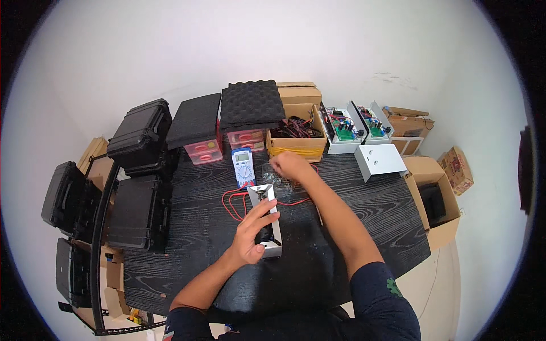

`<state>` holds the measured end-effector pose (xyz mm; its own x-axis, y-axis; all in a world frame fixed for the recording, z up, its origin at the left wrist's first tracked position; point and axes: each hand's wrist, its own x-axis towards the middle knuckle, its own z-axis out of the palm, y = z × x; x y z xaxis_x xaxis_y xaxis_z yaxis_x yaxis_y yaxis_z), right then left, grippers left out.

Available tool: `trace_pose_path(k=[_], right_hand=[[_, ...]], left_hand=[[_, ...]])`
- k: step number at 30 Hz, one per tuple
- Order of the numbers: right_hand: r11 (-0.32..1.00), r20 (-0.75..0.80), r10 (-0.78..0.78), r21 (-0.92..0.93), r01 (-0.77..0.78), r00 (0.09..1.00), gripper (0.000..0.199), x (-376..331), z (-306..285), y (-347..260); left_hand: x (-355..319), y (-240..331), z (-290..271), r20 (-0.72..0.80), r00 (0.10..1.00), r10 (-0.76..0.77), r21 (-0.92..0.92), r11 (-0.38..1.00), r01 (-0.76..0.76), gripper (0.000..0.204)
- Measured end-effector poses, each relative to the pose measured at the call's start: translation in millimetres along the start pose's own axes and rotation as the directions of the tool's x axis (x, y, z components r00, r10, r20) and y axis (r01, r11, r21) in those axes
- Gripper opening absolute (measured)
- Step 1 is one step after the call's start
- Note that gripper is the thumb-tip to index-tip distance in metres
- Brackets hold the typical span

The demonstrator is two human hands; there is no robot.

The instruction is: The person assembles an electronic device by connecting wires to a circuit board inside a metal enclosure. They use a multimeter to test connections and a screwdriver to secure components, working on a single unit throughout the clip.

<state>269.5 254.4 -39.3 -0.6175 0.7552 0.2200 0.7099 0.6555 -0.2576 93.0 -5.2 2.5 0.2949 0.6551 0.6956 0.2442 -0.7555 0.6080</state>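
Observation:
A narrow open metal case with white walls stands on the table in front of me, a black part inside it. My left hand lies across it from the left, fingers reaching over to its right wall and thumb low near its front end. Farther off, my right hand is at a clear bag or tray of small parts, its fingers drawn together; whatever they pinch is hidden. Just left of that, a blue and white multimeter faces up, with red leads looping onto the table.
Behind stand pink drawer boxes under black foam and a cardboard box of wires. Open cases with green circuit boards and a white metal cover are at the right. Black hard cases line the left.

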Motion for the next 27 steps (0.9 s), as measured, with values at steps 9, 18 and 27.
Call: trace_pose_path(k=[9, 18, 27], right_hand=[[0.941, 0.127, 0.328, -0.134, -0.311, 0.936, 0.026, -15.9, -15.2, 7.1], [0.926, 0.034, 0.358, -0.141, -0.351, 0.933, 0.022, -24.1, -1.1, -12.5], [0.905, 0.023, 0.388, -0.199, -0.377, 0.921, 0.021, -16.6, 8.3, -13.4]], left_hand=[[0.7, -0.8, 1.7, 0.002, 1.000, 0.005, -0.001, 1.000, -0.005, 0.088], [0.0, -0.3, 1.3, -0.007, 1.000, 0.008, -0.006, 1.000, -0.008, 0.086], [0.5, -0.7, 0.4, 0.002, 1.000, 0.013, -0.025, 1.000, -0.013, 0.083]])
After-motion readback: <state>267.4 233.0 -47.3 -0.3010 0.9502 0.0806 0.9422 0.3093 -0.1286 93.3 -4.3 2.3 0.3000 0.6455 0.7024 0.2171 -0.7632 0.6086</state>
